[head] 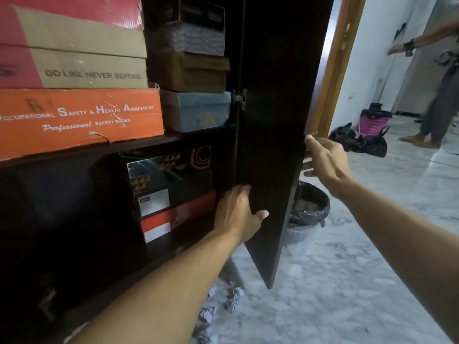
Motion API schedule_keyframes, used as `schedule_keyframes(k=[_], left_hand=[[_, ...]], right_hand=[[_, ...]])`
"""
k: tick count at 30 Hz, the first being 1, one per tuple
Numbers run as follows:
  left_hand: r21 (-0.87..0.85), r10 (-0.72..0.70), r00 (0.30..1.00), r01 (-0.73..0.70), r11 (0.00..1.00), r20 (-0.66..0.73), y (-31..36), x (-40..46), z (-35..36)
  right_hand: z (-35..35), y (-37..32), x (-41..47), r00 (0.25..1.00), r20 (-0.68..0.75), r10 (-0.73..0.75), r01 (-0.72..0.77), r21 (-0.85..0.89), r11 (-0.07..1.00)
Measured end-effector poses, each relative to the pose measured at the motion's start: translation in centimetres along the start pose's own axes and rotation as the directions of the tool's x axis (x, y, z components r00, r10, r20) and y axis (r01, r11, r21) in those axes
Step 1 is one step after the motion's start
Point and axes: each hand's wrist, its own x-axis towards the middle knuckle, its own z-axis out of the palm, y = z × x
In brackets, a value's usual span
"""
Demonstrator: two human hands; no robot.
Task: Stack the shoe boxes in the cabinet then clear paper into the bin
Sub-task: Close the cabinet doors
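Marbled floor (347,281) runs past the dark cabinet (74,244), whose shelves carry stacked shoe boxes (171,192), while crumpled paper (233,297) lies on the floor by the cabinet's bottom corner and a lined bin (310,207) stands just behind the open door (270,120). The left hand (238,214) lies spread flat on the door's inner face, closed on nothing, and the right hand (325,160) curls loosely open at the door's outer edge. Those paper balls look light and soft, best pinched or scooped whole; the boxes look stiff, best taken by both ends.
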Motion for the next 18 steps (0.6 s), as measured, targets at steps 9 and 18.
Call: schedule_keyframes(k=[9,18], left_hand=[[-0.197,-0.219,0.969,0.194,0.961,-0.112,-2.9,0.2,-3.5],[0.443,0.221,0.869,-0.003,0.896,-0.442,-6.7,1.1,-6.3]], right_hand=[[5.8,-4.9,-1.1,0.934,0.305,-0.188,0.189,0.026,0.982],[12.4,-8.0,0.8,0.864,0.315,-0.393,0.415,-0.004,0.91]])
